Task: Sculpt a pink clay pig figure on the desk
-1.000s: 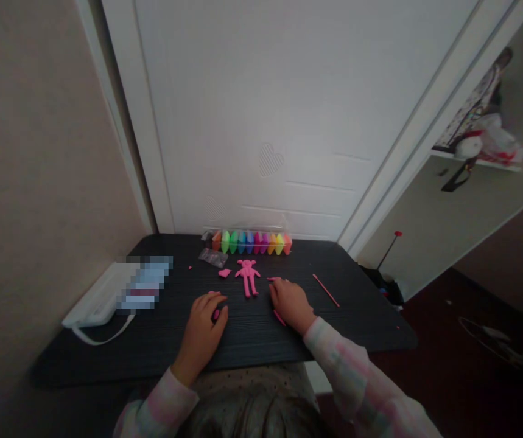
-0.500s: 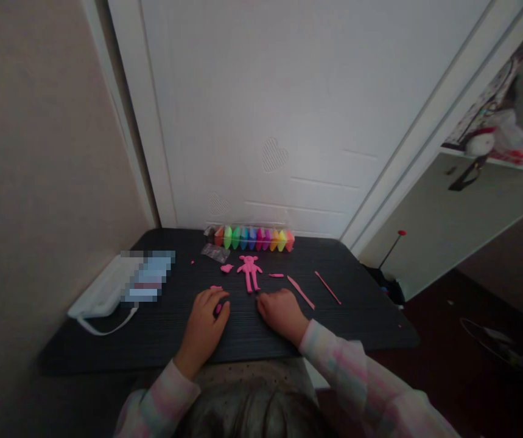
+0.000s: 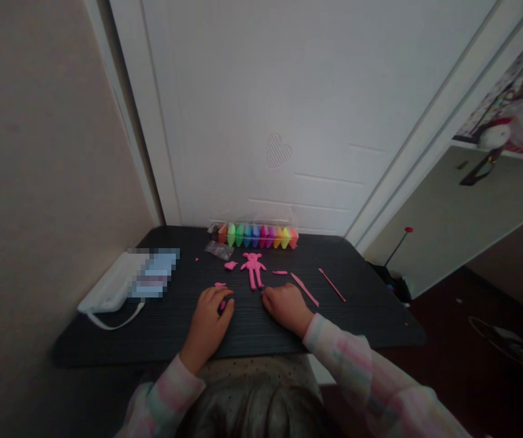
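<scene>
A pink clay figure [image 3: 253, 271] with round ears, arms and two long legs lies flat on the dark table. My left hand [image 3: 210, 316], below and left of it, is curled around a small dark pink piece of clay [image 3: 223, 305] that shows between thumb and index finger. Close to the figure's feet, my right hand [image 3: 286, 307] rests on the table with its fingers folded in; what they hold, if anything, is hidden. Pink clay scraps [image 3: 231, 266] lie left of the figure. To its right are a short pink piece [image 3: 280, 272], a pink modelling knife [image 3: 305, 289] and a thin pink stick tool [image 3: 332, 285].
Along the back edge of the table [image 3: 161, 337] stands a row of coloured clay packs [image 3: 256, 236] in clear plastic. A crumpled clear wrapper [image 3: 219, 250] lies before it. At the left is a white case [image 3: 108, 286] with a strap, partly blurred out. A white door [image 3: 243, 109] rises behind.
The view has shifted slightly, so the whole scene sits a little further right. Both hands keep nearly the same pose, and the figure and tools stay in place.
</scene>
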{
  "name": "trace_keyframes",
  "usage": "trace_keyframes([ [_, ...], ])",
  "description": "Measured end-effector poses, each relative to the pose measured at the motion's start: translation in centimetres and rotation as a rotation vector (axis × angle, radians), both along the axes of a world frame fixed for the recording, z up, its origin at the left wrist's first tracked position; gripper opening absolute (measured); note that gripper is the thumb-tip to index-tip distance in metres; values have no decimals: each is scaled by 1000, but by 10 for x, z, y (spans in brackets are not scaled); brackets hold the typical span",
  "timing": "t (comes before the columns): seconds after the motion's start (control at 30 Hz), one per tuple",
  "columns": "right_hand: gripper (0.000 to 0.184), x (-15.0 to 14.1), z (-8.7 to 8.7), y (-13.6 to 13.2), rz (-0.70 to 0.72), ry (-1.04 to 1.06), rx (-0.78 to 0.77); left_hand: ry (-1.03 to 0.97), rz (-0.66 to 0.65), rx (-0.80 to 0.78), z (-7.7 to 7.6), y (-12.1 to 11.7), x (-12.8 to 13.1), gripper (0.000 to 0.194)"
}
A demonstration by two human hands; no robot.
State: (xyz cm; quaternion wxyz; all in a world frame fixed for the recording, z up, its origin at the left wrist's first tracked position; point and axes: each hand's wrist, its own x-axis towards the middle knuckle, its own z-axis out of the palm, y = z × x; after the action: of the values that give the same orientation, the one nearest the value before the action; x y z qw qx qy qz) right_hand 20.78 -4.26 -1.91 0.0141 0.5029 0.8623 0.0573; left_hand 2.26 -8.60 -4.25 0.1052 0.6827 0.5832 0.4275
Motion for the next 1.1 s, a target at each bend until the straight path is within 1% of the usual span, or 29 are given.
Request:
trace_keyframes([
  [0.13,35,14,4,12,-73,-14,19,0,-10,-12,1,0,0,20],
  [0.2,35,14,3,9,-63,-19,8,-1,-7,-15,1,0,1,20],
  [0.37,36,4,1,-2,18,-7,-27,11,-6,-22,0,0,1,21],
  [0.53,36,17,3,12,-46,-2,9,18,-9,-24,1,1,1,21],
  [0.6,36,19,2,13,-54,-2,16,18,-10,-23,0,1,1,21],
  [0.67,36,15,1,7,-29,3,10,18,-10,-23,0,1,1,21],
  [0.77,35,5,-2,-7,51,15,-18,22,-10,-23,1,1,1,21],
  [0.83,34,2,-2,-10,83,21,-29,27,-11,-21,1,1,1,21],
  [0.9,35,5,-1,-5,67,22,-18,28,-11,-16,1,1,1,21],
  [1.03,38,20,2,11,-25,7,25,23,-15,-7,0,1,0,20],
  [1.1,37,23,1,14,-32,-1,32,19,-14,-4,0,1,0,20],
])
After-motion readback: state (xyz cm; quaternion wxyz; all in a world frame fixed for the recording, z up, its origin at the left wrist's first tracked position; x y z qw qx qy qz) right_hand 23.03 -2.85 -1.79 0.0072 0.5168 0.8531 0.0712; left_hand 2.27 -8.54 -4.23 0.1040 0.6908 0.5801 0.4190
